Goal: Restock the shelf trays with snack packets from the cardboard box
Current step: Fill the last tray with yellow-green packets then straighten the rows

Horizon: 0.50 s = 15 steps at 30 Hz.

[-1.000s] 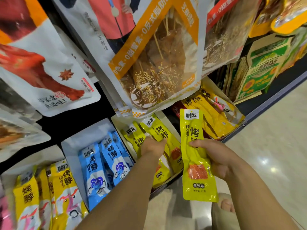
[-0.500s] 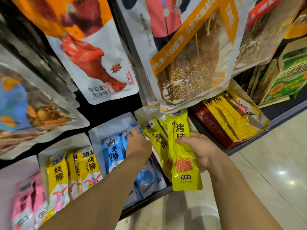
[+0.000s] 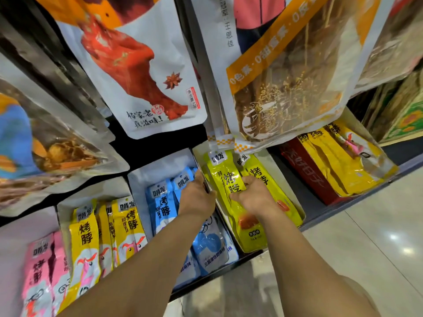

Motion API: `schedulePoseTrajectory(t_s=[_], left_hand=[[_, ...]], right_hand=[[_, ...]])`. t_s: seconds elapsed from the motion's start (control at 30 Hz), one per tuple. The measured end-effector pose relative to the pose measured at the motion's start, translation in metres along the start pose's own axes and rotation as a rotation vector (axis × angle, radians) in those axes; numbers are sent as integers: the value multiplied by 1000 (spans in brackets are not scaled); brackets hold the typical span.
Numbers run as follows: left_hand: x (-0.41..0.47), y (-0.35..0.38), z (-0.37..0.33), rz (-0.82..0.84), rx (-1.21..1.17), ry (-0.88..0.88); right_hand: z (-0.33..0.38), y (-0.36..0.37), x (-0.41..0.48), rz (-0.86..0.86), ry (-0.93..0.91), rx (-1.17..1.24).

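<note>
At frame centre the right hand (image 3: 254, 200) curls its fingers round a lime packet (image 3: 229, 179), which lies in the tray (image 3: 274, 177) with its lower end over the front edge. The left hand (image 3: 196, 200) rests at the tray's left side, beside the blue packets (image 3: 164, 202); whether it grips anything I cannot tell. The box is not in view. Released too early, the packet may slide out to the floor (image 3: 366, 225); pushed hard, it may buckle and jam.

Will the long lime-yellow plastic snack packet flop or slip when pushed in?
Probably floppy: the long lime-yellow plastic snack packet looks thin and flat where the right hand grips it. Likely slippery, since its glossy film shines.
</note>
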State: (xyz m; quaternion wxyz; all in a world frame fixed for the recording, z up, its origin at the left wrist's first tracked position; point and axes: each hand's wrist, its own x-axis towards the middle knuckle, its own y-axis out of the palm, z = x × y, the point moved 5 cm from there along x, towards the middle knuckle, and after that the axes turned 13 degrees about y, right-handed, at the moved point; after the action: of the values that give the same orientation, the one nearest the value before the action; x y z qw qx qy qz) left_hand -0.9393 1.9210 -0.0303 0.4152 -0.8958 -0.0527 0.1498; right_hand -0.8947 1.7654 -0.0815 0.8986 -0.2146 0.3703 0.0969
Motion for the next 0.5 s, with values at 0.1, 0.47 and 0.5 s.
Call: schedulePoseTrajectory(t_s=[0.1,0.47,0.5], left_hand=[[-3,-1,-4,-8,-21,-9],[-10,-7,-8,17,-85,-34],[-12,-9,-10,27,-82,-32]], right_hand=[[-9,11,-2,-19,12,-42],[-15,18,-10,-164,-27,-156],[-15,18,-12,-165,-23,-177]])
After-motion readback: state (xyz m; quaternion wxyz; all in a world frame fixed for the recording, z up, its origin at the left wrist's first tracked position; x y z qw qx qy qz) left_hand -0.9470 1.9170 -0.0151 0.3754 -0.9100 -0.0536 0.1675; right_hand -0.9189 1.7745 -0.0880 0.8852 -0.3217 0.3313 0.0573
